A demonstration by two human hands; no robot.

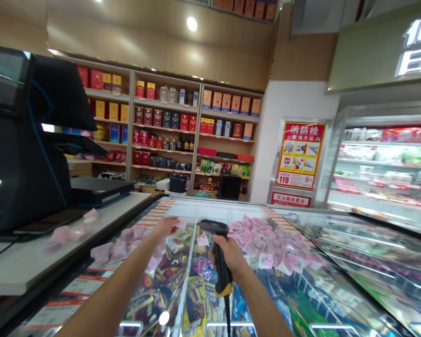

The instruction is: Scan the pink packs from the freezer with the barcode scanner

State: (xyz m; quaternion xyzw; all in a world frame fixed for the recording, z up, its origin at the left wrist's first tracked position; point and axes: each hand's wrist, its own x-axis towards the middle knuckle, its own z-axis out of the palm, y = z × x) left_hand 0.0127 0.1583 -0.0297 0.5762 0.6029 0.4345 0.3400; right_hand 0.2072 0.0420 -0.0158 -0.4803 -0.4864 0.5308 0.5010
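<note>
Counter, white (7, 264): few pale-pink, box-like packets (77, 232) beside black terminal (47, 154). Glass-topped freezer (185, 281): left heap of pale-pink packets (121, 248). Left hand (165, 228): fingers narrowed, single pale-pink packet (183, 223) apparently pinched at tips. Corded handheld scanner, black with yellow base (222, 267): head pointing left, handle wrapped by right hand (230, 252). Right heap of pale-pink packets (263, 236), some labelled. Step, judged: scanning. Next move calls for label squared to scanner head, both steady.
</note>
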